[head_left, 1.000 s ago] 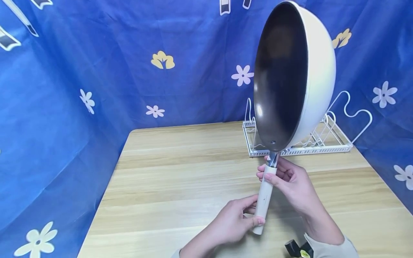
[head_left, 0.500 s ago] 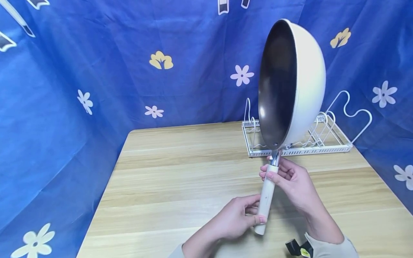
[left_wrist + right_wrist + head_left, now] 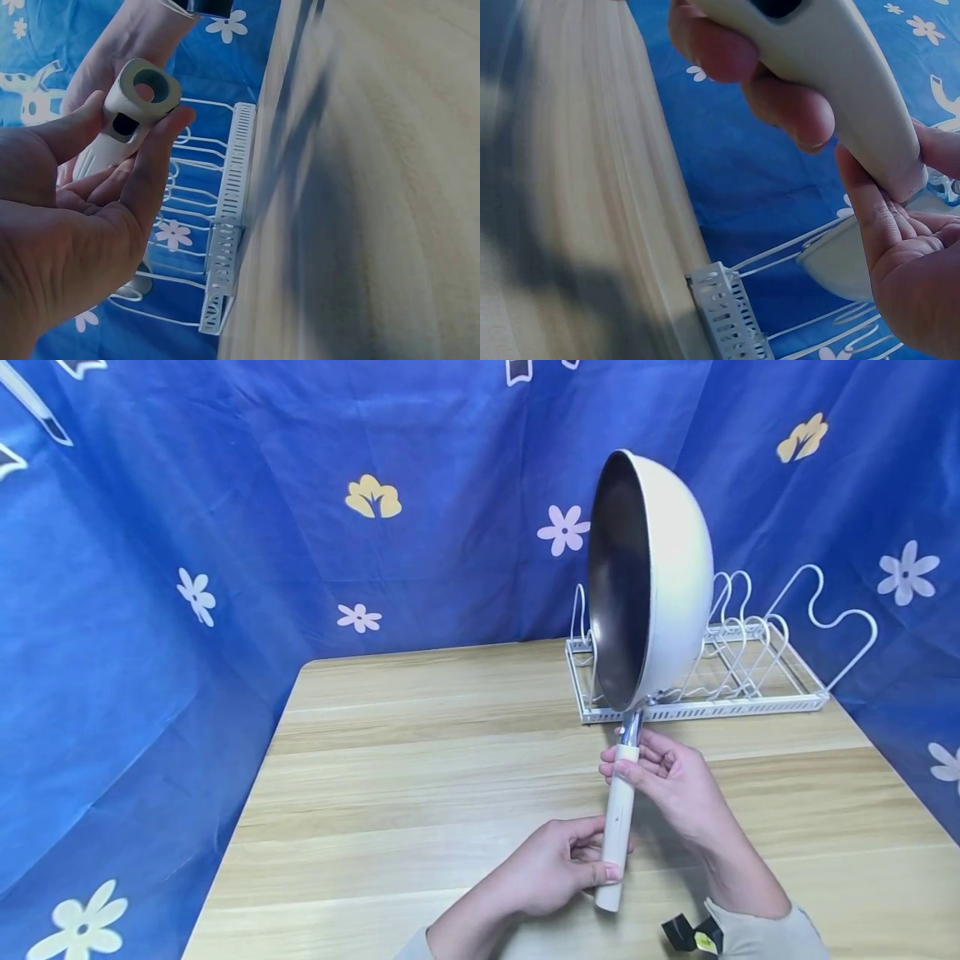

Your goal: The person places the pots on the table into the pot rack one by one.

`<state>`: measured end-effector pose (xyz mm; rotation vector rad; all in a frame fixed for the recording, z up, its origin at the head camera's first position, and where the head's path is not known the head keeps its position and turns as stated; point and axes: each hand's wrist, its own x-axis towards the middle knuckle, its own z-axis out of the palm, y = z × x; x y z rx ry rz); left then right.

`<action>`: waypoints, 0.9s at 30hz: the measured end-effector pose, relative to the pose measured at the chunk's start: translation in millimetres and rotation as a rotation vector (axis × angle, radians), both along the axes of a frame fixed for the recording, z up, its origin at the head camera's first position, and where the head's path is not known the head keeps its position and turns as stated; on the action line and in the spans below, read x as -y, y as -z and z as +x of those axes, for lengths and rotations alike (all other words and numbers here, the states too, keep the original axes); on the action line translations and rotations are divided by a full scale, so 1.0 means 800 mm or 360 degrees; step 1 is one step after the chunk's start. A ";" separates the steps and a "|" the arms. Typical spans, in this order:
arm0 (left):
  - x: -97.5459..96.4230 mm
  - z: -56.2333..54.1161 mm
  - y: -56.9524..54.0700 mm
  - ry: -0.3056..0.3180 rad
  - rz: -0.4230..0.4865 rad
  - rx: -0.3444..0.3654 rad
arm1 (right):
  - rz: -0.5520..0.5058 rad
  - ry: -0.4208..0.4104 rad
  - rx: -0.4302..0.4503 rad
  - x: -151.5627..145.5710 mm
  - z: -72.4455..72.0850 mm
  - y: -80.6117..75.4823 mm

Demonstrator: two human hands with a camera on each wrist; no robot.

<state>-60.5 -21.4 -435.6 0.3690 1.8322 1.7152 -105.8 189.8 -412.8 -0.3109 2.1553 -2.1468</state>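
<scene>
A deep frying pan (image 3: 675, 581), white outside and dark inside, stands on edge in the head view, its opening turned left. Its cream handle (image 3: 619, 806) points down toward me. My left hand (image 3: 551, 867) pinches the handle's free end between thumb and fingers; in the left wrist view the hanging hole in that handle end (image 3: 127, 124) shows. Further up, near the metal neck, my right hand (image 3: 684, 785) grips the handle. Behind the pan is a white wire rack (image 3: 750, 703). The pan overlaps its left part; whether they touch I cannot tell.
The rack stands at the table's back right, with upright wire dividers (image 3: 772, 647) and a taller wavy end wire. A small black object (image 3: 692, 935) with a yellow mark lies by my right sleeve. Blue patterned cloth (image 3: 450, 560) surrounds the wooden table (image 3: 420, 777).
The pan's body has come down and appears smaller, turning more edge-on and shifting slightly left toward the rack's left part. Both hands keep their hold on the handle.
</scene>
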 end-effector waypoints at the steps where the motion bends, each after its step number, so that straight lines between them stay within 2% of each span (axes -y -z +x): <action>1: 0.000 -0.001 0.001 0.0004 0.0004 -0.0001 | -0.0002 0.0002 0.0012 0.000 -0.001 0.001; 7: -0.001 -0.002 0.008 0.0022 0.0023 0.0015 | -0.0007 0.0009 0.0092 0.001 -0.006 0.011; 17: -0.007 -0.004 0.017 -0.0045 0.0125 0.0191 | 0.0010 0.0003 0.0205 -0.002 -0.014 0.029; 27: -0.009 -0.010 0.024 -0.0042 0.0109 0.0202 | -0.0042 0.0025 0.0261 -0.001 -0.020 0.044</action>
